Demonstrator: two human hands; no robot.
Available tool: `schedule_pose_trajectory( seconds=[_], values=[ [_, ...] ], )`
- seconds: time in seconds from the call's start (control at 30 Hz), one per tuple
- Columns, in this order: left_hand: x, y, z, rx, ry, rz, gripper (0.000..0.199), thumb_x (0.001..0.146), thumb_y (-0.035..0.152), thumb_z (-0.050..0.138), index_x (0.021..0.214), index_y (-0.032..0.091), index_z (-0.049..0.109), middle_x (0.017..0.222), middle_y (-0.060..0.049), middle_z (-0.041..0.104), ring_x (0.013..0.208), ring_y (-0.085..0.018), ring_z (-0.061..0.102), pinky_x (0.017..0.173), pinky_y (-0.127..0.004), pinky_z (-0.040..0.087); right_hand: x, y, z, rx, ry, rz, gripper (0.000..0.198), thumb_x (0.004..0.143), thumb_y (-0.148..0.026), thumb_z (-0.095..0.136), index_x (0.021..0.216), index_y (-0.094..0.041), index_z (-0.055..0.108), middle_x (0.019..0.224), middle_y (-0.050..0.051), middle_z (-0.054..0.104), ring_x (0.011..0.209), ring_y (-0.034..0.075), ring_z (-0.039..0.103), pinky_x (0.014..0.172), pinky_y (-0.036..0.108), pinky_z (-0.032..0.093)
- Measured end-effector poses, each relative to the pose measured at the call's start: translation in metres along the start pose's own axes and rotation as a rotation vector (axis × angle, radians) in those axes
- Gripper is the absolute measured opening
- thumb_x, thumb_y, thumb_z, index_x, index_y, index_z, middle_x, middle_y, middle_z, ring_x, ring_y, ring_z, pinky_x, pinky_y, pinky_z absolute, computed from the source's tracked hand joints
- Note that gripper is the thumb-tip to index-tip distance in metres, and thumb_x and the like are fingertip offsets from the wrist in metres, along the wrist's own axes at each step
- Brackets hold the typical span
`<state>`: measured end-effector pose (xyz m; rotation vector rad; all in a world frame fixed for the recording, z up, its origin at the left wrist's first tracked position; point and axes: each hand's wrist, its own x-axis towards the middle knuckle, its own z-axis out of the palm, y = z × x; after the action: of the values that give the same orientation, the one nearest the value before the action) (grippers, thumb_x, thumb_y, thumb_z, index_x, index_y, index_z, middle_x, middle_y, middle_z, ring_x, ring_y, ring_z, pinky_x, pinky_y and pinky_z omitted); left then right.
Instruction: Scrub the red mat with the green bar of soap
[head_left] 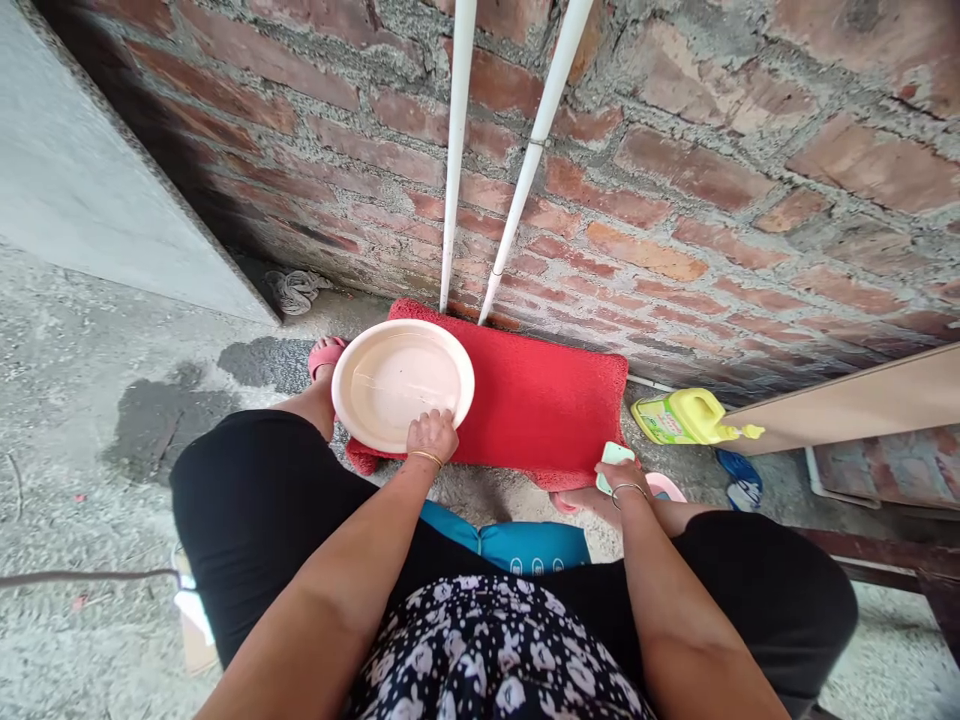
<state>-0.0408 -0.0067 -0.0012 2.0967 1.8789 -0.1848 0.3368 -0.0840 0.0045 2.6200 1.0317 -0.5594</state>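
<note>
A cream-pink plastic basin (360, 425) with clear water in it stands on the left end of a red cloth-covered low bench (540, 390). My left hand (433, 436), wearing a bangle, is closed over the basin's near right rim, fingers curled inward. My right hand (631, 480), also with a bangle, grips a pale green rounded rectangular thing (615, 460) just off the bench's near right corner. I cannot tell what kind of thing it is. Part of a small pink container (671, 487) shows beside and below my right hand.
A yellow detergent jug (679, 417) lies right of the bench, near a blue slipper (739, 478). Two white pipes (453, 160) run down the brick wall (660, 210) behind. A coiled rope (295, 290) lies by a leaning grey panel (127, 170). Wet patches (169, 430) mark the concrete floor.
</note>
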Motion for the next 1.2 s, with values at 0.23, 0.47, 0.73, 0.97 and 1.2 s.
schedule_pose_trajectory(
  seconds=[0.23, 0.47, 0.73, 0.97, 1.2],
  values=[
    [0.001, -0.001, -0.001, -0.016, -0.010, -0.006, 0.038, 0.083, 0.023, 0.032, 0.107, 0.018, 0.062, 0.098, -0.016, 0.062, 0.092, -0.027, 0.057, 0.076, -0.041, 0.041, -0.038, -0.082, 0.019, 0.149, -0.038, -0.247, 0.043, 0.068, -0.056, 0.060, 0.096, -0.024, 0.059, 0.101, 0.005, 0.057, 0.085, 0.019, 0.058, 0.068, 0.027, 0.040],
    [0.001, -0.001, -0.002, -0.016, -0.021, -0.001, 0.038, 0.082, 0.022, 0.033, 0.106, 0.017, 0.061, 0.099, -0.016, 0.061, 0.092, -0.028, 0.057, 0.075, -0.041, 0.042, -0.040, -0.081, 0.020, 0.048, -0.097, -0.242, 0.045, 0.070, -0.055, 0.057, 0.104, -0.026, 0.056, 0.106, 0.006, 0.054, 0.087, 0.021, 0.058, 0.070, 0.030, 0.041],
    [0.002, 0.001, -0.004, -0.027, -0.057, -0.014, 0.033, 0.081, 0.020, 0.035, 0.103, 0.018, 0.060, 0.099, -0.015, 0.061, 0.092, -0.027, 0.056, 0.076, -0.040, 0.041, -0.014, -0.029, -0.001, 0.193, -0.050, 0.027, 0.044, 0.072, -0.053, 0.055, 0.099, -0.019, 0.059, 0.097, 0.013, 0.059, 0.090, 0.027, 0.059, 0.071, 0.033, 0.042],
    [0.000, 0.001, -0.003, -0.020, -0.026, -0.005, 0.035, 0.082, 0.023, 0.034, 0.104, 0.017, 0.060, 0.098, -0.015, 0.060, 0.092, -0.027, 0.056, 0.076, -0.040, 0.041, -0.064, -0.166, 0.031, 0.047, -0.006, -0.503, 0.039, 0.069, -0.051, 0.061, 0.101, -0.028, 0.057, 0.101, 0.002, 0.052, 0.084, 0.017, 0.056, 0.074, 0.028, 0.039],
    [0.001, 0.001, -0.001, -0.007, -0.026, -0.012, 0.033, 0.082, 0.023, 0.035, 0.102, 0.018, 0.060, 0.097, -0.014, 0.060, 0.092, -0.027, 0.056, 0.076, -0.040, 0.041, -0.066, -0.206, 0.025, -0.098, -0.024, -0.651, 0.042, 0.073, -0.048, 0.060, 0.109, -0.028, 0.054, 0.110, 0.005, 0.049, 0.097, 0.021, 0.053, 0.083, 0.033, 0.036]
  ],
)
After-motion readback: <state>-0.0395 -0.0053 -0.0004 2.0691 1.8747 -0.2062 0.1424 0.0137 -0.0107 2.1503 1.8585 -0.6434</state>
